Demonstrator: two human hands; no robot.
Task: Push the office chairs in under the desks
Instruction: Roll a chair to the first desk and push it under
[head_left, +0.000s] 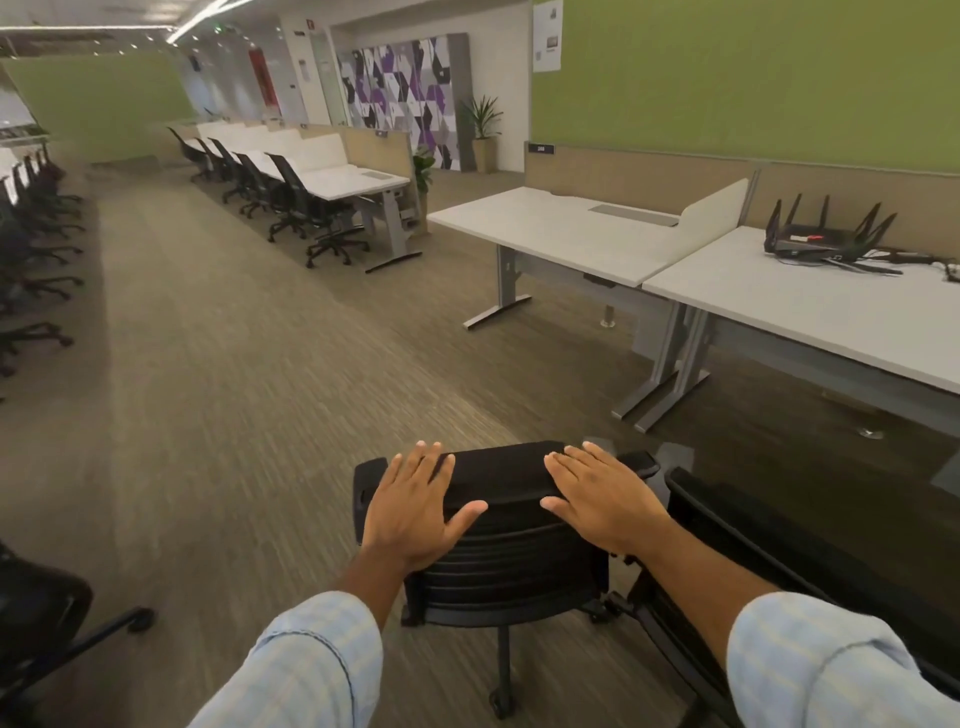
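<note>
Resting flat and spread, the left hand (415, 506) and right hand (597, 499) lie on top of the office chair (506, 540) backrest; the empty desk (571, 234) stands well ahead, to the right.

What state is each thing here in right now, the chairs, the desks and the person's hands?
Left hand: open, flat on the chair's backrest.
Right hand: open, flat on the same backrest.
Near chair: out in the aisle, not under a desk.
Nearest desk: no chair under it.
Far chairs: tucked along their desks.
</note>
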